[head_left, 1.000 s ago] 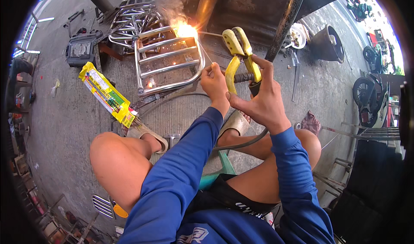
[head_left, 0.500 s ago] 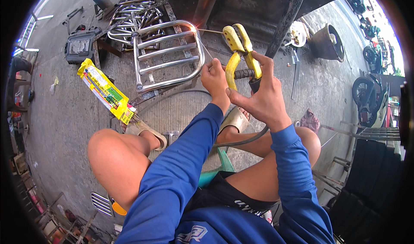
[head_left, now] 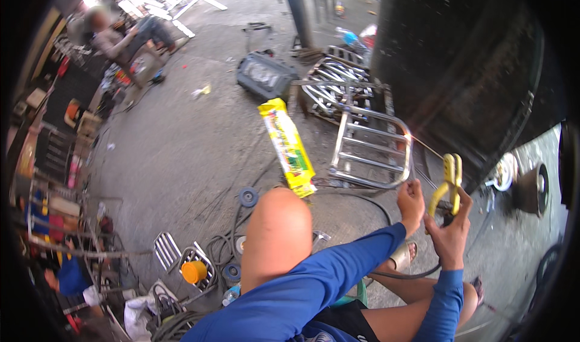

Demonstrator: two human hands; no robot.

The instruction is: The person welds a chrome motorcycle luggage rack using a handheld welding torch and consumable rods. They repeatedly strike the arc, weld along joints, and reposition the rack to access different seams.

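A chrome tubular rack (head_left: 368, 144) lies tilted on a low stand, a small bright glow at its right corner. My right hand (head_left: 450, 236) is closed around the handle of a yellow electrode holder (head_left: 450, 182). A thin welding rod (head_left: 428, 147) runs from the holder's jaws to the glowing corner. Just to the left, my left hand (head_left: 411, 204) is closed in a pinch by the rack's lower right corner. What it pinches looks like a thin metal wire, faint in this frame. A dark cable trails from the holder past my legs.
A yellow packet (head_left: 287, 145) lies left of the rack, near my knee. Behind it are a dark grey case (head_left: 266, 75) and a pile of chrome tubes (head_left: 338, 85). Grinding discs, cables and an orange cup (head_left: 193, 272) lie at lower left. A person (head_left: 130, 37) sits far left.
My view has swung left, so the rack and both hands now appear farther right. The hands keep their holds, and the rod tip stays at the rack's glowing corner.
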